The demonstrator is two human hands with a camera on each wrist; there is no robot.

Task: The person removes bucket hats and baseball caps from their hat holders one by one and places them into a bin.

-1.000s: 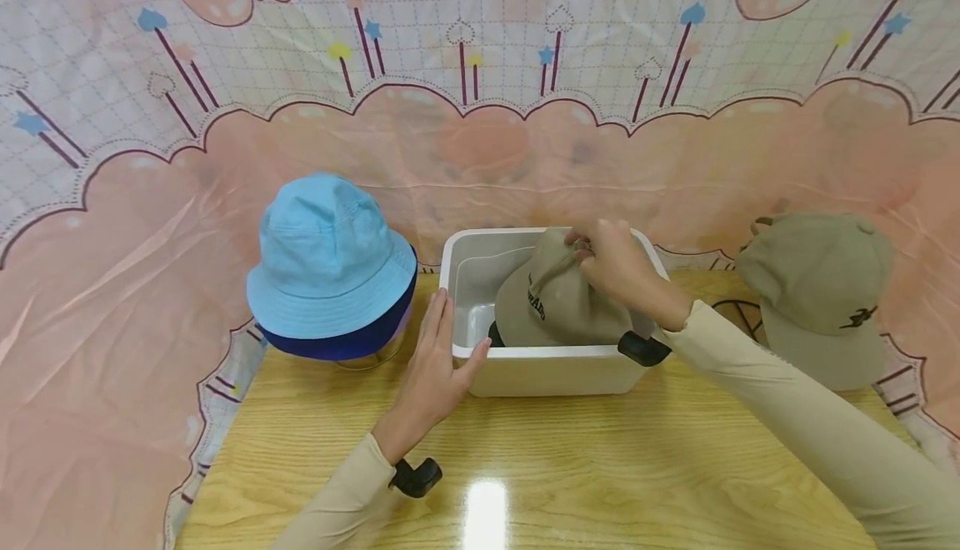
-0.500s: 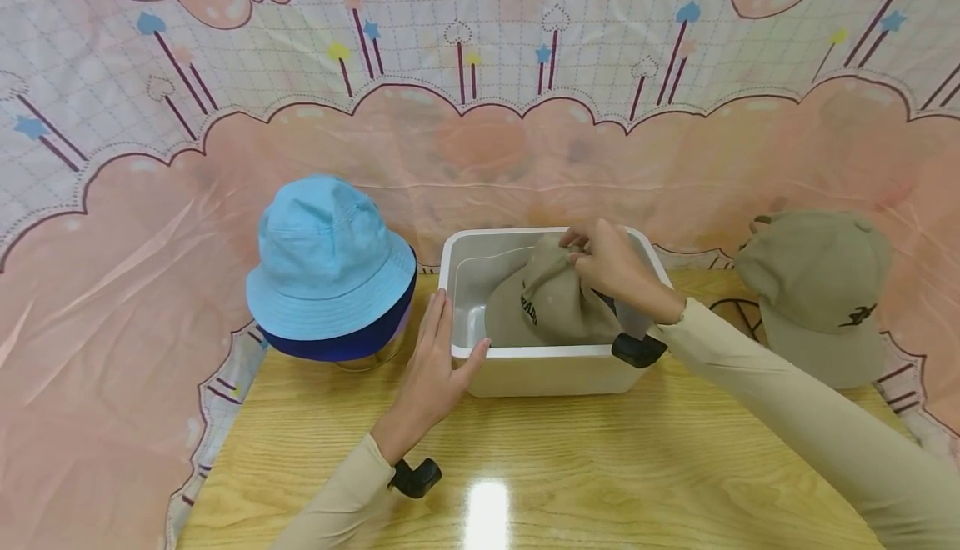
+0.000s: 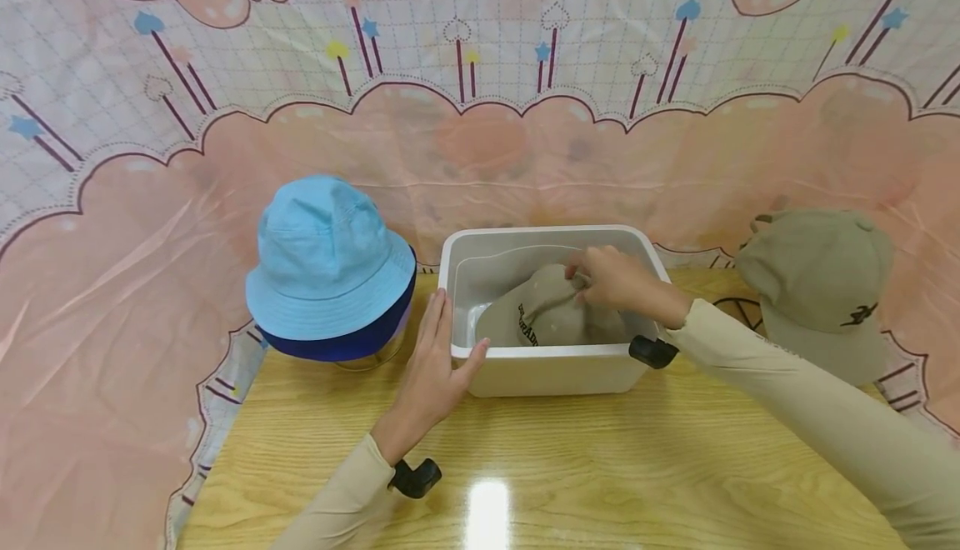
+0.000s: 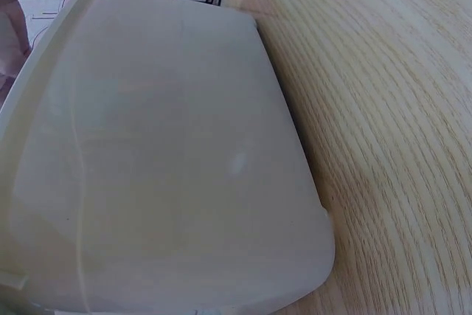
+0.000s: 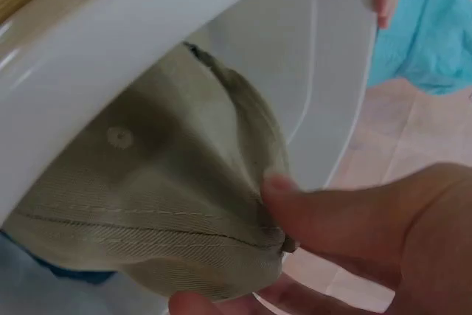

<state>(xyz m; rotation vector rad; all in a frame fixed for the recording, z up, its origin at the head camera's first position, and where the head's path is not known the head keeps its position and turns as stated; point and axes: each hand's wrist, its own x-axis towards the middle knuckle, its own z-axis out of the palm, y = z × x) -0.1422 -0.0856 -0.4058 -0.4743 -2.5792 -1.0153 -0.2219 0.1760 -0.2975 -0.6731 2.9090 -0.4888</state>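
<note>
A khaki baseball cap with dark lettering sits inside a white plastic bin, its crown upward. My right hand reaches over the bin's right side and pinches the fabric of the crown. In the right wrist view, the thumb lies on one side of the cap, with fingertips on the other side. My left hand rests on the bin's front left corner, fingers straight along the left rim and thumb over the front rim. The left wrist view is mostly filled by the bin's outer wall.
Left of the bin, a light blue bucket hat sits on top of a dark blue hat on a stand. Another khaki cap hangs at the right beside black wire. A patterned cloth backs the wooden table.
My right hand has lowered the cap deeper into the bin, and the cap has shifted slightly left. The left hand stays on the bin's corner.
</note>
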